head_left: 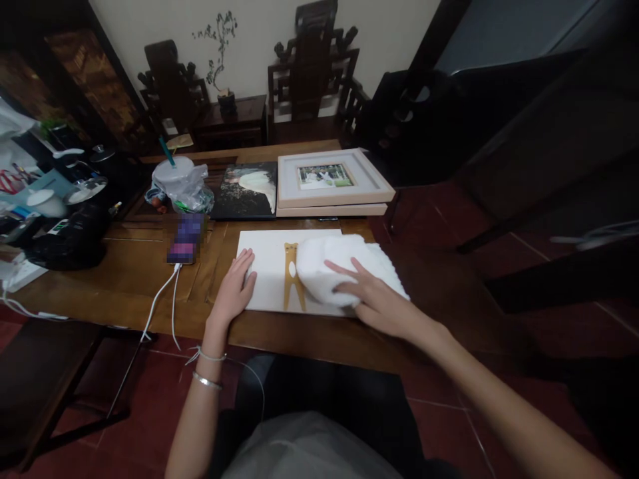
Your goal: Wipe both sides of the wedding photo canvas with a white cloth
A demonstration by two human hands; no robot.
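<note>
A wooden table (132, 276) carries everything here, and near its front edge lies a white board (264, 286), flat. Just beyond the board's right half sit two stacked photo frames (365, 175), the upper one showing an outdoor picture; beyond its left half lies a dark picture panel (239, 193). A fluffy white cloth (339, 249) covers the board's right part and spills past its right edge. Left of the board and farther back stands a bagged cup (172, 173) with a green straw. The right hand (372, 296) is on the cloth, some fingers stretched, others partly bent — whether they pinch the fabric, I cannot tell. The left hand (234, 287) rests over the board's left edge, fingers straight and close together, thumb apart, grasping nothing. Left of the board lies a smartphone (187, 239), its screen pixelated — and on the board itself, beside the cloth, shows a long-legged brown animal figure (290, 256)
</note>
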